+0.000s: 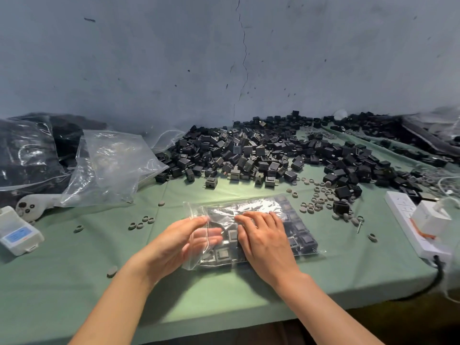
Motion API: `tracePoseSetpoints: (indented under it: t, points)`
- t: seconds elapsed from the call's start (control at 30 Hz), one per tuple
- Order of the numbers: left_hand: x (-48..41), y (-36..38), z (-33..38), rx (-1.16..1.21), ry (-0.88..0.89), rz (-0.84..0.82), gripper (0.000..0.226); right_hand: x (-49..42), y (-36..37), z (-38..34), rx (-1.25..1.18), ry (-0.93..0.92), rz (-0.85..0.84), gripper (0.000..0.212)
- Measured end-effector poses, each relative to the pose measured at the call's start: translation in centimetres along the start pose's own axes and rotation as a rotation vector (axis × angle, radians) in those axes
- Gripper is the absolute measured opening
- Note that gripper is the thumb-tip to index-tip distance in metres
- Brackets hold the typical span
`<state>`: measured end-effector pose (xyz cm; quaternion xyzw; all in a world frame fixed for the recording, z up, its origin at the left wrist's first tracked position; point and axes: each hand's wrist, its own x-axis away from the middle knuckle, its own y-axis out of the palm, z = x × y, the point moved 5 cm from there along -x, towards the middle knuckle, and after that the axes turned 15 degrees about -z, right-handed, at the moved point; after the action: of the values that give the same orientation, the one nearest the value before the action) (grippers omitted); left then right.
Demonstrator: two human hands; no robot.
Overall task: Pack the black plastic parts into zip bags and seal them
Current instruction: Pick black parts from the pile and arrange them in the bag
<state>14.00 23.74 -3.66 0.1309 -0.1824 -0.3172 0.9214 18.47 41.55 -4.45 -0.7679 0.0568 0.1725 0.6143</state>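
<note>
Zip bag (296,232) is lying flat at the near-middle of the green surface (199,292), packed with a layer of black plastic parts. Its mouth is pointing left and looking not yet sealed. Right hand (263,242) is pressing down on top of the bag with fingers straight and spread, gripping nothing. Left hand (184,241) is working at the bag's mouth, its fingers showing fairly straight through the clear plastic. It is blurred, so I cannot tell whether the thumb is pinching the flap.

Judging progress: this bag is looking full, with flattening and zipping left. A big loose pile of black parts (249,150) is waiting behind it, so plenty of packing is remaining.

Far left, large clear bags (27,155) are holding dark contents, probably more parts. Beside them, empty clear bags (112,160) are lying crumpled. Grey rings (316,200) are lying scattered near the bag, with a white power strip (408,220) sitting at the right edge.
</note>
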Motion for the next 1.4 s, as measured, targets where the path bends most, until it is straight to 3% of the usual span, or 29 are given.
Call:
tracePoseSetpoints:
  t: [0.2, 0.33, 0.4, 0.53, 0.6, 0.8, 0.9, 1.23, 1.4]
  points:
    - [-0.2, -0.2, 0.3, 0.019, -0.003, -0.022, 0.031, -0.8, -0.1, -0.3, 0.033, -0.025, -0.045, 0.039]
    - [-0.8, 0.1, 0.1, -0.104, -0.016, -0.074, 0.032, -1.4, 0.3, -1.4, 0.058, -0.058, -0.151, 0.046]
    - [-0.8, -1.3, 0.6, -0.108, 0.086, 0.065, 0.028, -1.5, 0.0, -1.4, 0.047, -0.054, -0.152, 0.048]
    - [0.9, -6.8, 0.7, -0.185, 0.297, 0.532, 0.025, -1.9, -1.6, 0.0, -0.049, 0.038, -0.054, 0.053]
    - [1.9, -8.3, -0.2, -0.141, 0.410, 0.615, 0.024, -1.8, -2.0, 1.2, -0.097, 0.108, -0.012, 0.055]
    - [1.9, -7.8, -0.6, -0.251, 0.495, 0.598, 0.024, 1.4, -1.6, 5.0, -0.230, 0.358, 0.203, 0.049]
    - [1.9, -7.6, -0.9, -0.314, 0.494, 0.594, 0.023, 1.4, -1.6, 5.6, -0.248, 0.426, 0.214, 0.046]
    - [2.1, -6.5, -1.0, -0.407, 0.480, 0.562, 0.023, 1.1, -1.0, 3.8, -0.139, 0.220, 0.069, 0.049]
    - [2.1, -6.4, -1.0, -0.401, 0.480, 0.566, 0.023, 1.1, -1.1, 3.7, -0.168, 0.220, 0.042, 0.053]
